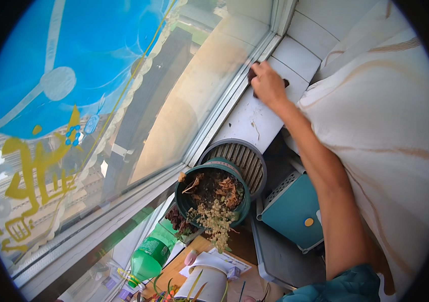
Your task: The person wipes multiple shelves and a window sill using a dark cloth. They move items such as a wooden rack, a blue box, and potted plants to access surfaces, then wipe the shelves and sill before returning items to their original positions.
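My right hand point(269, 83) presses a dark brown cloth point(252, 74) onto the white tiled windowsill point(250, 113), close against the window frame point(237, 85). The cloth is bunched, and its ends stick out on both sides of the fingers. Dark specks and a dry stem fragment point(255, 128) lie on the sill below the hand. Nearer to me, a green plastic flowerpot point(179, 196) with soil and withered leaves stands partly over a round grey ribbed tray point(256, 162). Dried pale flowers point(214, 221) hang over the pot's rim. My left hand is out of view.
A white curtain point(384, 117) hangs along my right arm. Below the sill stands a teal plastic box point(293, 211). A green plastic bottle point(148, 258), a white plant pot point(203, 283) and a dark red plant point(178, 221) are at the bottom. Painted window glass point(97, 75) fills the left.
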`<state>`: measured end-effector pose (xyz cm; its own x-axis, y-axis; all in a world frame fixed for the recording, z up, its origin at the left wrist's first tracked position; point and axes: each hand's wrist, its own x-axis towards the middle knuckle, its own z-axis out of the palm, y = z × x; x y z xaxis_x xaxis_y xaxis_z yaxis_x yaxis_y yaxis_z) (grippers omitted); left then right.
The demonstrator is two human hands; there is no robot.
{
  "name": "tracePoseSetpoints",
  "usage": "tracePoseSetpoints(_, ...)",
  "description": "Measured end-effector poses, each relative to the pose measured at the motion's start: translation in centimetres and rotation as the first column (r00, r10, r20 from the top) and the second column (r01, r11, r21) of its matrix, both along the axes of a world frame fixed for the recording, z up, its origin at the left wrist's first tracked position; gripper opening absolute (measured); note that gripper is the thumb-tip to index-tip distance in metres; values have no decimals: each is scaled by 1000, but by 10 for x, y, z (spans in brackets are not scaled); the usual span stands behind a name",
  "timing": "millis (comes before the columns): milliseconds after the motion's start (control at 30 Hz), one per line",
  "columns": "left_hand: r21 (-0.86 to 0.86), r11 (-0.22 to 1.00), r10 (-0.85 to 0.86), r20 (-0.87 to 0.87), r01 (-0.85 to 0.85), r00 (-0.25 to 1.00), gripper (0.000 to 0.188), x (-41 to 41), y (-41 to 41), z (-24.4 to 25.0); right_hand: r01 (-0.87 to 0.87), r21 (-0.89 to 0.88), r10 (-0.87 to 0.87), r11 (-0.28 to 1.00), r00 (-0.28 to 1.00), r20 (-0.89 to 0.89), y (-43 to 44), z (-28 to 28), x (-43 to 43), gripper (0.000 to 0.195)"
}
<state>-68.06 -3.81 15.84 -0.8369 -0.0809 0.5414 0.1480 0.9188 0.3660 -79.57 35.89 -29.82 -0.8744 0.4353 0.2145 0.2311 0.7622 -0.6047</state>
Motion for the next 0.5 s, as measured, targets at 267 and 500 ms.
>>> tracePoseSetpoints(267,95,922,371,51,-374,927,31,3,-63,18,-351,-89,355,932,934,30,-80,18,47,15)
tracePoseSetpoints(500,-19,961,273,-82,-275,959,39,-2,-45,-1,-616,7,609,788,780,142,-115,21,54,18)
